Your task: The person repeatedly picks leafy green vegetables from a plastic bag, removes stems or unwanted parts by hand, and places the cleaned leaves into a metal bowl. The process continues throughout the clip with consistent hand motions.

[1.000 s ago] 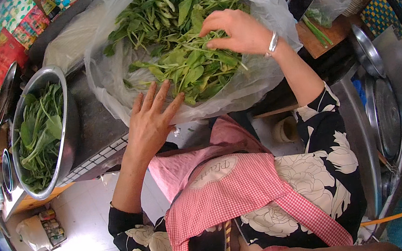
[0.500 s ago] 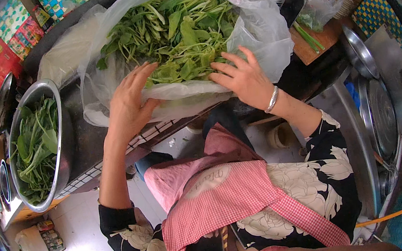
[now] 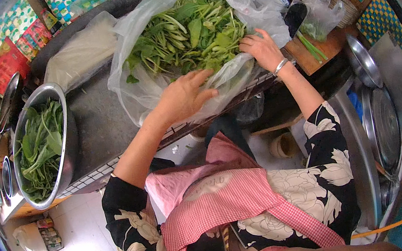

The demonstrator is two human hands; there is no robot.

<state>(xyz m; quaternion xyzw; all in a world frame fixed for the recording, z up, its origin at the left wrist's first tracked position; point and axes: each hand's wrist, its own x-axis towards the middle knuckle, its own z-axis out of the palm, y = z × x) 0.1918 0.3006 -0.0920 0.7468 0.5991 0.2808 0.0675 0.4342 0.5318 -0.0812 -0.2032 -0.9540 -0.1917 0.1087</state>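
A large clear plastic bag (image 3: 128, 97) lies wide open on the dark counter, full of leafy green vegetables (image 3: 193, 27). My left hand (image 3: 184, 94) rests at the bag's near edge, its fingers stretched out over the plastic and reaching toward the leaves. At the bag's right side, my right hand (image 3: 263, 52), with a silver bangle on its wrist, has its fingers bent over the plastic rim beside the greens; its thumb is hidden.
A metal basin (image 3: 67, 143) of greens stands at the left. Behind it lies a folded plastic sheet (image 3: 82, 52). To the right are a wooden cutting board (image 3: 298, 57) with green stalks (image 3: 313, 50), another plastic bag (image 3: 326, 12) and a metal bowl (image 3: 365, 60).
The bag and greens have shifted right, and the bag's near side is drawn in. My left hand has moved right along the near edge; my right hand has moved right and its fingers have bent.
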